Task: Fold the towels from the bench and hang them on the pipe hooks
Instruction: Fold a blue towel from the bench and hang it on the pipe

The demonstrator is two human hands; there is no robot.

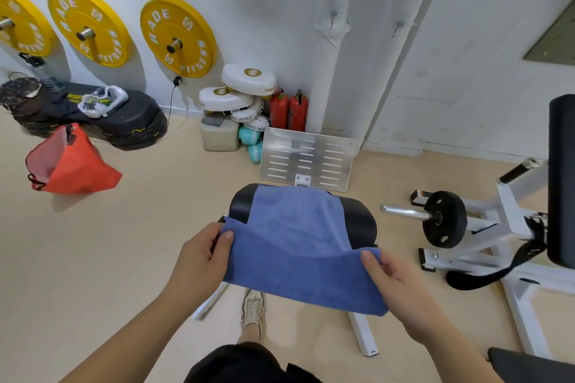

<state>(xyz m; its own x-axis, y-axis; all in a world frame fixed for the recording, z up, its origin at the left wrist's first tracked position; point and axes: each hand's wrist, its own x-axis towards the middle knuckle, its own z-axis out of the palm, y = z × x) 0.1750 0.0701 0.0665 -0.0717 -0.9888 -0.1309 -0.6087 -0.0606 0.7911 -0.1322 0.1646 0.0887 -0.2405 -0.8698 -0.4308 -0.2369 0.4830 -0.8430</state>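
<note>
A blue towel (298, 246) lies draped over the black padded bench roller (361, 218) in the middle of the head view. My left hand (202, 261) pinches its near left corner. My right hand (392, 283) pinches its near right corner. The near edge is lifted off the pad and sags between my hands, while the far part still rests on the roller. Two white wrapped pipes (329, 50) run up the wall behind the bench, each with a small hook (333, 16) on it. The second hook (399, 25) sits further right. Both hooks are bare.
A metal foot plate (308, 158) stands behind the roller. White machine frame with a black weight plate (445, 219) is at the right. Fire extinguishers (289, 110), white pads and jugs cluster by the wall. An orange bag (71, 165) and stacked black steps lie left.
</note>
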